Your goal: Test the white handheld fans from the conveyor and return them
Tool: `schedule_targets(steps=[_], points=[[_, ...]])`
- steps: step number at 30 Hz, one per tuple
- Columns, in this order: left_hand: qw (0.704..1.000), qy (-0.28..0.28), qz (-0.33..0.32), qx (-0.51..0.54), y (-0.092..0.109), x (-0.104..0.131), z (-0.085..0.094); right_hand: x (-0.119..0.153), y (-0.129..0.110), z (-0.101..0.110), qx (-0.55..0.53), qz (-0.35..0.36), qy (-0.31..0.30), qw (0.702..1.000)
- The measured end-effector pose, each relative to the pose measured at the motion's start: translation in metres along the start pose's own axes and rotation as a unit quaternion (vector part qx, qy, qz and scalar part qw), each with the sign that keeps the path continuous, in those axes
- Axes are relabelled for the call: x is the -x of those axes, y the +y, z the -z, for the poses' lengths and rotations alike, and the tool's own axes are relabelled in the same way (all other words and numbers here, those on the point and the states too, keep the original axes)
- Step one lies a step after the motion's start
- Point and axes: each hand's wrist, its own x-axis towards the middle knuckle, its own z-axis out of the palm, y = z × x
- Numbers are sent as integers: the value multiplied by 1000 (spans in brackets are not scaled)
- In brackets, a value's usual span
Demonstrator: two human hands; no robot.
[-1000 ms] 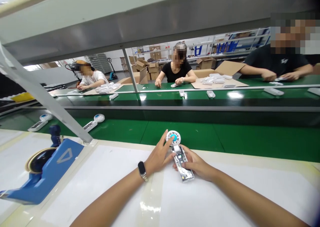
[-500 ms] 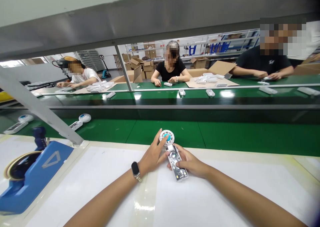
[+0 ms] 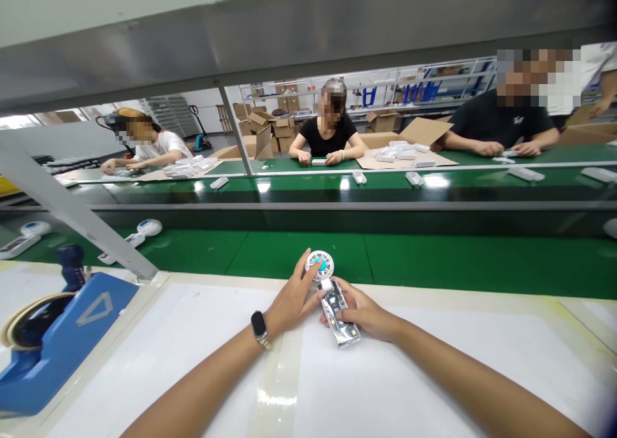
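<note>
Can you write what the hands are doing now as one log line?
left hand: touching round white head | right hand: holding see-through handle | blue tape dispenser: on table, left

There is one white clear-handled device with a round head [image 3: 332, 303] at six o'clock, two white blue-topped round-headed devices [image 3: 150, 227] at nine, one blue tape dispenser [image 3: 91, 335] at eight and two heaps of white casings [image 3: 402, 150] (too jumbled to tally) at ten and two.

Tape dispenser [image 3: 80, 345]: blue, at left on the white counter [image 3: 434, 374]
Middle co-worker [image 3: 326, 135]: black top, beyond the green belt [image 3: 434, 258]
Pallet jack [image 3: 203, 143]: left background
</note>
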Motion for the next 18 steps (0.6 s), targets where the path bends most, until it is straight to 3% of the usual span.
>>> schedule_targets(steps=[8, 18], points=[[1000, -2, -5, 2, 1, 0, 1, -1, 0, -4, 8, -10, 34, 999], [1000, 12, -9, 10, 1, 0, 0, 0, 2, 1, -10, 6, 3, 1000]])
